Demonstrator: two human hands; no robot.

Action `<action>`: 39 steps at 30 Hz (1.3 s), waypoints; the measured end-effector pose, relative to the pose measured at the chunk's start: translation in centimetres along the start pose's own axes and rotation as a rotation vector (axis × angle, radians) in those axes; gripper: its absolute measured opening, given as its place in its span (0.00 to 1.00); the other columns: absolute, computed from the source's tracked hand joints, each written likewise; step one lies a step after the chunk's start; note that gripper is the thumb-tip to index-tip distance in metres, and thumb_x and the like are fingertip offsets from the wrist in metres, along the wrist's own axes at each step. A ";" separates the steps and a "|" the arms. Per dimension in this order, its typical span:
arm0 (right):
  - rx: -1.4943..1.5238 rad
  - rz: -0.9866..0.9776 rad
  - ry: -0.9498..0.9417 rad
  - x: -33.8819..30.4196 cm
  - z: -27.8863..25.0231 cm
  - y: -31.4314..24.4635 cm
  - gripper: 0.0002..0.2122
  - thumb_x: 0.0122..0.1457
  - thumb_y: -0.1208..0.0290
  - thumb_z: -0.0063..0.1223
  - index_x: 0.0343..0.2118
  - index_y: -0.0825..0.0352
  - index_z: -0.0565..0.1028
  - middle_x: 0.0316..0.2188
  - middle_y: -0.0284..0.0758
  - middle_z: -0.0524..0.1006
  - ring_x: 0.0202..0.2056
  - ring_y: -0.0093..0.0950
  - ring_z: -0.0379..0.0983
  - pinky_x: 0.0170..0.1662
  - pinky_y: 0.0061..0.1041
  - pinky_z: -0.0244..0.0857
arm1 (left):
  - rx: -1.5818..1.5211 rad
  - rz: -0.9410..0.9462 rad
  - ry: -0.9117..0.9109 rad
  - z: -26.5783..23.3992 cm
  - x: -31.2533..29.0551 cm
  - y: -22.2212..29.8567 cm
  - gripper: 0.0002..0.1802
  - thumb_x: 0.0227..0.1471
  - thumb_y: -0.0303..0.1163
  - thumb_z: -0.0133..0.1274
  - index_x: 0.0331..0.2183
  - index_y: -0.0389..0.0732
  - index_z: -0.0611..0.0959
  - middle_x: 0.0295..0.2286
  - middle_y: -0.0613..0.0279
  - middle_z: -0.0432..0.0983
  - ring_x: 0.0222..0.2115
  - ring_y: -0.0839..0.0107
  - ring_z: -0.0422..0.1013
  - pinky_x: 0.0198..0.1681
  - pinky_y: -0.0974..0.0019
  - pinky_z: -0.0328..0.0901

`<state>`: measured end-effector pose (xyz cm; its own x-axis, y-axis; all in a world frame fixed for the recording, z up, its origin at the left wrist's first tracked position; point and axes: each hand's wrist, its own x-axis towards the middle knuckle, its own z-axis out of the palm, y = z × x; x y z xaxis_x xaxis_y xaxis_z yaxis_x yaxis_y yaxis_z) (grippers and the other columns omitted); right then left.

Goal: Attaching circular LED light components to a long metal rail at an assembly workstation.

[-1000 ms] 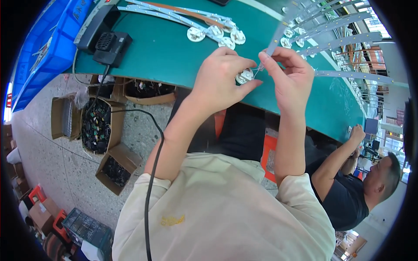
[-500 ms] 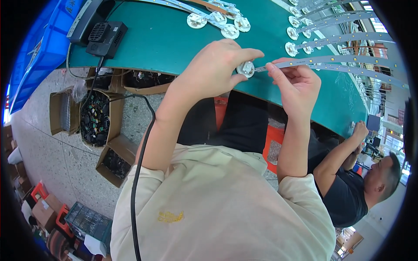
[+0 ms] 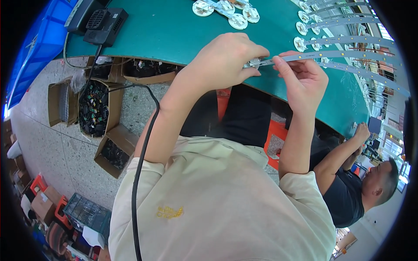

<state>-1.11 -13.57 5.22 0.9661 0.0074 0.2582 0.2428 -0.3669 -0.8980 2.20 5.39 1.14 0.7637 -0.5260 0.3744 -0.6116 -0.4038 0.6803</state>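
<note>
My left hand [image 3: 230, 58] is closed on a small round white disc [image 3: 252, 64], pinched between thumb and fingers. Most of that disc is hidden by the fingers. Close to its right, my right hand [image 3: 304, 80] pinches the end of a grey LED strip [image 3: 344, 54] dotted with yellowish chips. Short pale leads [image 3: 265, 63] bridge the gap between the disc and the strip. Both hands are above the near edge of the green tabletop [image 3: 161, 30]. A second LED strip [image 3: 361, 71] runs just below the held one.
Several white discs [image 3: 237, 21] lie at the far middle, more with strips [image 3: 300, 43] at the right. A black vented device [image 3: 106, 27] and blue bin [image 3: 48, 43] stand left. Cardboard boxes of parts [image 3: 93, 108] sit below. A co-worker [image 3: 348, 191] sits at right.
The disc in my left hand has turned and is more covered by the fingers. Both hands have shifted slightly right in the picture, and the whole view has moved a little.
</note>
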 end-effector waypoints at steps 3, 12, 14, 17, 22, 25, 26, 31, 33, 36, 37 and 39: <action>0.028 -0.004 -0.023 0.1 0.3 0.2 0.06 0.54 0.83 0.63 0.34 0.74 0.78 0.29 0.37 0.81 0.29 0.22 0.79 0.31 0.17 0.71 | -0.125 0.088 0.103 0.2 0.2 -0.8 0.23 0.35 0.24 0.68 0.39 0.37 0.83 0.33 0.55 0.80 0.34 0.58 0.76 0.38 0.62 0.72; -0.030 -0.009 0.011 -0.2 0.9 0.6 0.07 0.56 0.82 0.61 0.38 0.74 0.77 0.29 0.37 0.82 0.30 0.22 0.80 0.33 0.16 0.72 | -0.258 0.169 -0.083 -0.3 1.8 -1.9 0.30 0.34 0.19 0.67 0.46 0.36 0.81 0.36 0.52 0.80 0.38 0.58 0.78 0.42 0.60 0.73; -0.038 -0.004 0.010 -0.3 0.9 1.0 0.07 0.56 0.82 0.61 0.38 0.75 0.77 0.29 0.37 0.82 0.30 0.22 0.80 0.33 0.17 0.72 | -0.276 0.166 -0.105 -0.4 2.1 -2.1 0.31 0.35 0.19 0.66 0.47 0.35 0.80 0.37 0.50 0.80 0.39 0.58 0.78 0.44 0.60 0.72; -0.061 0.010 0.002 -0.3 0.9 1.2 0.07 0.57 0.82 0.60 0.38 0.75 0.77 0.29 0.37 0.82 0.30 0.22 0.79 0.33 0.17 0.73 | -0.266 0.178 -0.112 -0.5 2.0 -1.9 0.32 0.36 0.20 0.65 0.48 0.35 0.79 0.38 0.49 0.80 0.40 0.56 0.77 0.45 0.60 0.72; -0.138 0.041 0.002 -0.6 0.7 1.5 0.06 0.57 0.83 0.60 0.37 0.75 0.76 0.28 0.37 0.81 0.29 0.21 0.79 0.33 0.17 0.73 | 0.020 0.108 0.324 0.7 -1.2 0.5 0.23 0.33 0.29 0.70 0.37 0.39 0.82 0.34 0.56 0.80 0.36 0.57 0.76 0.39 0.60 0.71; -0.087 0.067 0.033 -1.0 1.0 1.5 0.06 0.56 0.83 0.60 0.36 0.75 0.76 0.27 0.37 0.81 0.28 0.21 0.79 0.33 0.17 0.73 | 0.190 -0.066 0.519 2.7 -3.6 2.0 0.17 0.35 0.30 0.70 0.31 0.41 0.82 0.31 0.61 0.80 0.33 0.60 0.75 0.36 0.61 0.70; -0.066 0.063 0.052 -1.1 1.0 1.5 0.06 0.56 0.83 0.61 0.35 0.74 0.76 0.27 0.37 0.81 0.28 0.20 0.79 0.33 0.16 0.73 | 0.200 -0.063 0.639 3.8 -3.6 2.1 0.14 0.33 0.33 0.69 0.25 0.44 0.80 0.28 0.68 0.78 0.32 0.64 0.73 0.32 0.63 0.63; -0.054 0.027 0.112 -1.5 1.5 1.2 0.05 0.55 0.84 0.61 0.34 0.75 0.76 0.26 0.37 0.81 0.27 0.20 0.79 0.32 0.16 0.73 | 0.295 -0.058 0.702 5.4 -2.5 2.4 0.12 0.34 0.31 0.67 0.25 0.45 0.80 0.27 0.71 0.78 0.32 0.67 0.73 0.33 0.64 0.62; -0.047 0.013 0.125 -1.5 1.6 1.4 0.05 0.55 0.84 0.61 0.33 0.75 0.76 0.26 0.37 0.81 0.27 0.21 0.79 0.32 0.17 0.74 | 0.311 -0.059 0.719 5.8 -2.1 2.2 0.11 0.35 0.30 0.66 0.24 0.45 0.80 0.27 0.73 0.78 0.32 0.68 0.73 0.33 0.65 0.62; -0.080 0.013 0.117 -1.6 1.5 1.5 0.05 0.55 0.84 0.61 0.33 0.76 0.76 0.26 0.37 0.81 0.27 0.21 0.79 0.33 0.18 0.75 | 0.280 -0.042 0.745 6.3 -1.9 2.2 0.08 0.36 0.28 0.64 0.24 0.45 0.80 0.28 0.73 0.79 0.32 0.69 0.73 0.32 0.65 0.62; -0.080 0.014 0.120 -1.6 1.6 1.4 0.05 0.55 0.84 0.61 0.33 0.76 0.76 0.26 0.37 0.81 0.27 0.21 0.79 0.33 0.18 0.75 | 0.286 -0.029 0.741 6.3 -2.0 2.2 0.07 0.37 0.27 0.63 0.24 0.45 0.80 0.29 0.73 0.79 0.33 0.69 0.73 0.32 0.65 0.62; -0.019 0.021 0.150 -1.7 1.8 1.2 0.05 0.55 0.84 0.61 0.34 0.76 0.76 0.26 0.37 0.81 0.27 0.22 0.79 0.33 0.18 0.75 | 0.291 -0.016 0.736 6.4 -2.0 1.9 0.06 0.37 0.26 0.62 0.24 0.45 0.81 0.29 0.73 0.80 0.33 0.70 0.73 0.32 0.65 0.62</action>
<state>-2.27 -12.35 3.06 0.9464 -0.1394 0.2914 0.2198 -0.3829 -0.8973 -1.84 0.90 -2.34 0.6512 0.0708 0.7556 -0.5514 -0.6400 0.5352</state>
